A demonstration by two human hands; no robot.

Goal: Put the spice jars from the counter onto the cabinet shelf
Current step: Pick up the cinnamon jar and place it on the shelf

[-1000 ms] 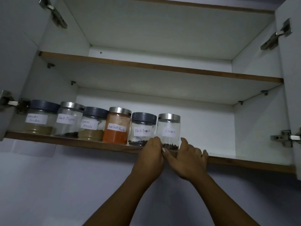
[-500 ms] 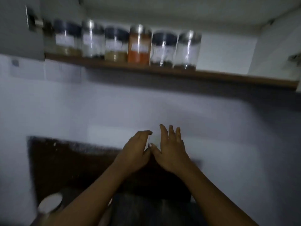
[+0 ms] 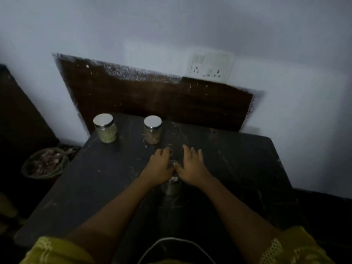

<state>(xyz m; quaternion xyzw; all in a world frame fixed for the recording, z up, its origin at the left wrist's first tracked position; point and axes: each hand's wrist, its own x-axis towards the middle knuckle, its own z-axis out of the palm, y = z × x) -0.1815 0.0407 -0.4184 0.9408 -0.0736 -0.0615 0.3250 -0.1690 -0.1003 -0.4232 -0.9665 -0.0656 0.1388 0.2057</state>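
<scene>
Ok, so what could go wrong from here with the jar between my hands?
The small silver-lidded glass jar is mostly hidden between the left hand and right hand. A firm hold is not visible, so it might slip when lifted. The silver-lidded glass jar of brownish spice stands just beyond the left hand's fingertips and could get knocked. The scene is dim and the black counter is dark, so misjudging is easy.
</scene>
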